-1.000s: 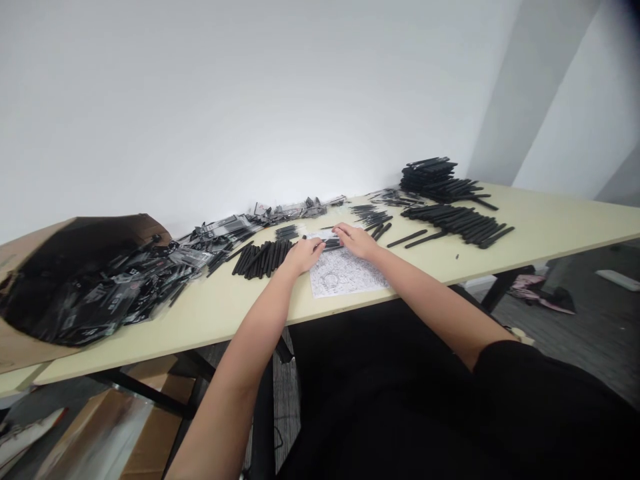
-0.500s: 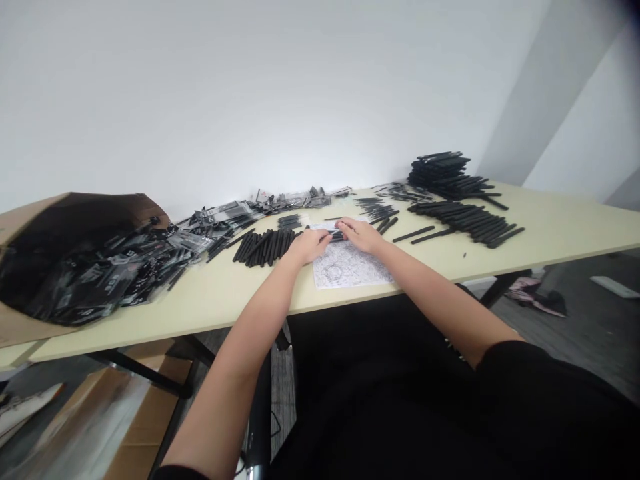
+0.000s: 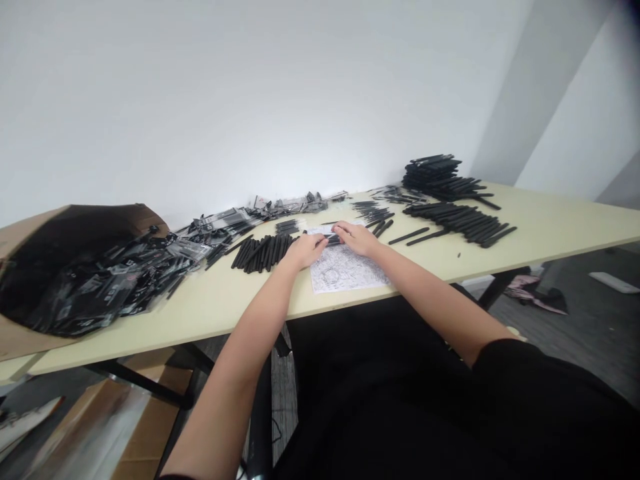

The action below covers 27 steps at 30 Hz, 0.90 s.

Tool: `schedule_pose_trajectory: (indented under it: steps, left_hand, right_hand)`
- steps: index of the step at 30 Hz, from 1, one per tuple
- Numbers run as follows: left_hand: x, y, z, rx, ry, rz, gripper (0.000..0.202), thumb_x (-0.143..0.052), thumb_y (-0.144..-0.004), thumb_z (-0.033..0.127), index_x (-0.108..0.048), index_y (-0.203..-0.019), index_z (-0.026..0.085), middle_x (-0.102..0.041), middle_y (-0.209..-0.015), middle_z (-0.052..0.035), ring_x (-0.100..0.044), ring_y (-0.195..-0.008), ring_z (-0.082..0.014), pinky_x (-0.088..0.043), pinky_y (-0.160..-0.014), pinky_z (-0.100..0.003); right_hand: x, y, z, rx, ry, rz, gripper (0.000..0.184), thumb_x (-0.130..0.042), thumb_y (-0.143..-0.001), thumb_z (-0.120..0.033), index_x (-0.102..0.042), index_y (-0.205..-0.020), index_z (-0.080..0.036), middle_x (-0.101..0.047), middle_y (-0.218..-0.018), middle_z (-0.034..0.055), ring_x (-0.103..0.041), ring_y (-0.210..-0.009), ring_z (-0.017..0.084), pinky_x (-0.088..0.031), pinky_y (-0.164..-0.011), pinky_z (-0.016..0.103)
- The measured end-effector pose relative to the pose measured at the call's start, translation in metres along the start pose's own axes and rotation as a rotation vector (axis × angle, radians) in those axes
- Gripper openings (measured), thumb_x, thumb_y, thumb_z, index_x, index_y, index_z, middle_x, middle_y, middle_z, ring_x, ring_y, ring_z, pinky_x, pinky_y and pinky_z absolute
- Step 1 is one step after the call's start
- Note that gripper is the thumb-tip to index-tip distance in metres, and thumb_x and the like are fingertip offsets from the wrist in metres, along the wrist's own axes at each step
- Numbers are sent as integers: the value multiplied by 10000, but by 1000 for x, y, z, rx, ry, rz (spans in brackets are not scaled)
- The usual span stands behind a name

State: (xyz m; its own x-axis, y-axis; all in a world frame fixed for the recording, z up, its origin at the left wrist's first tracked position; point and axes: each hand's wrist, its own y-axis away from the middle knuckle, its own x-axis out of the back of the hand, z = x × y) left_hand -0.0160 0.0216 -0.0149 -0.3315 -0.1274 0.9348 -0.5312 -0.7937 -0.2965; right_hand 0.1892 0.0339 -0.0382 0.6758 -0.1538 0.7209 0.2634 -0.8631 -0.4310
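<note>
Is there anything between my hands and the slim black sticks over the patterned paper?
Nothing visible stands in the way: your left hand and right hand are right at the slim black sticks, with patterned paper beneath.

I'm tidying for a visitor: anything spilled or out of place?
Yes: packets spill from the cardboard box at the left onto the table, and one small dark scrap lies alone at the right, apart from the black sticks.

I see the sheet (image 3: 345, 273) on the surface (image 3: 560, 220). Left of it I have the rods (image 3: 263, 255); farther left, the box (image 3: 30, 339) with packets (image 3: 107, 287) in it. Right of it lies another row (image 3: 465, 223); behind and right, the stack (image 3: 431, 175).
</note>
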Motion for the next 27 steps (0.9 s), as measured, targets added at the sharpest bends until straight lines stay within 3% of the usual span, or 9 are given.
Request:
schedule_pose_trajectory:
  steps: [14,21,27]
  left_hand:
    - [4,1,4,11,-8,-16,391,-358,-999,404,-683,-1014,186,-721,-953,-91,-650,-860,-231,-470,-748,-303]
    - [3,2,3,-3,4,-18,397,-354,-995,407,-679,-1041,184,-721,-993,-96,-649,-890,-234,-465,-749,-300]
    - [1,0,1,27,-9,-102,387,-387,-975,414,-691,-1025,180,-720,-999,-108,-651,-892,-234,-472,-769,-302]
  right_hand:
    - [2,0,-3,6,0,-29,430,-303,-984,-538,-624,-1009,-252,-683,-777,16,-609,-720,196,-401,-692,295]
    - [-1,-2,1,-12,64,-23,467,-329,-981,-545,-658,-884,-229,-713,-847,42,-613,-755,190,-385,-699,285]
    - [1,0,-2,-32,90,-47,468,-335,-982,-542,-677,-938,-225,-732,-924,51,-626,-805,196,-383,-696,276]
